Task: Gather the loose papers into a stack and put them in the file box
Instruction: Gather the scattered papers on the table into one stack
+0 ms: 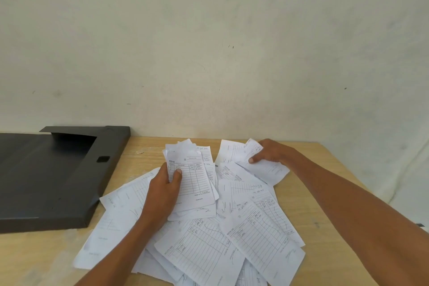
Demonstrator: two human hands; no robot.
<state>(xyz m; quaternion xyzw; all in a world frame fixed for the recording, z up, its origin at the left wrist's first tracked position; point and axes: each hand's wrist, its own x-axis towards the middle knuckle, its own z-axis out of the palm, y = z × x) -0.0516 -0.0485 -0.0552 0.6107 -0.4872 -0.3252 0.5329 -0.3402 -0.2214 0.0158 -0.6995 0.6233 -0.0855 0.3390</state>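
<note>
1. Worktop [325,227]: pale wood, set against a plain off-white wall [209,42].
2. File box [46,176]: dark grey, flat, lying at 9 o'clock on the worktop, its near right corner touching the paper spread.
3. Loose papers [255,234]: white ruled note slips with handwriting, overlapping in a scattered heap from centre to 6 o'clock, several tilted.
4. Gathered stack [192,179]: a sheaf of slips held upright at centre, edges uneven.
5. Left hand [162,193]: clasped around the gathered stack, thumb across the front sheet.
6. Right hand [269,153]: at 1 o'clock, pinching a few slips [267,169] lifted off the heap.
</note>
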